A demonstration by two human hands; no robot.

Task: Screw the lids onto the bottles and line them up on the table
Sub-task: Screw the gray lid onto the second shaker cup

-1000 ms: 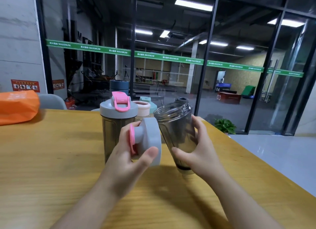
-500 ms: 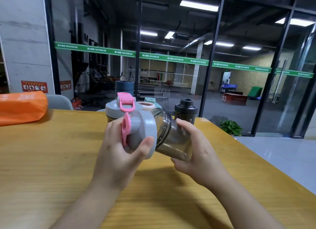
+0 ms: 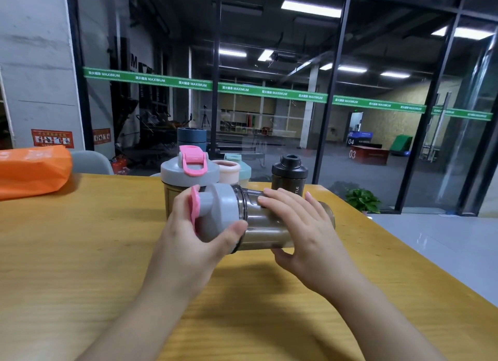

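I hold a smoky transparent bottle (image 3: 265, 226) sideways above the wooden table (image 3: 80, 253). A grey lid with a pink flip cap (image 3: 218, 212) sits on the bottle's mouth, pointing left. My left hand (image 3: 188, 234) grips that lid, thumb under its rim. My right hand (image 3: 299, 226) wraps around the bottle's body, fingers on top and thumb below. Behind stands an upright bottle with a grey lid and pink loop (image 3: 190, 169), lid on.
A black-lidded dark bottle (image 3: 289, 176) stands at the back right. A pink cup (image 3: 229, 170), a teal one (image 3: 244, 169) and a dark blue container (image 3: 192, 137) stand behind. An orange bag (image 3: 32, 169) lies at the far left. The table's right edge runs diagonally.
The bottle went from upright on the table to lying sideways in my hands. The lid, held apart before, has come onto the bottle's mouth. My right hand shifted over the body.
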